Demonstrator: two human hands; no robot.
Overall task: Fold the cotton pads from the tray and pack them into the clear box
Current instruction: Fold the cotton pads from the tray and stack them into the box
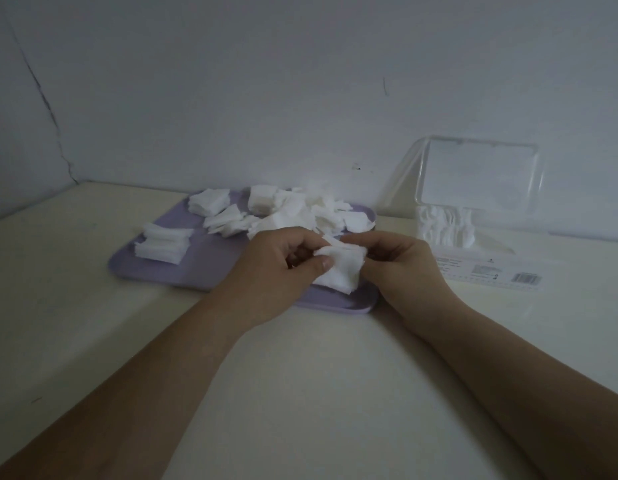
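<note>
Far left of the fingers, neat pad stacks (162,244) are sitting on the lavender tray (203,268), w/ a loose heap (290,209) just beyond the knuckles. L hand (276,268) is pinching one cotton pad (342,271) btwn curled thumb & fingers. R hand (404,268) is pinching its other edge, fingers curled, prob. mid-fold. Right of the fingers, the clear box (480,268) is standing open, some folded pads (442,226) already inside. Judging by that: partly packed, most pads still waiting.
</note>
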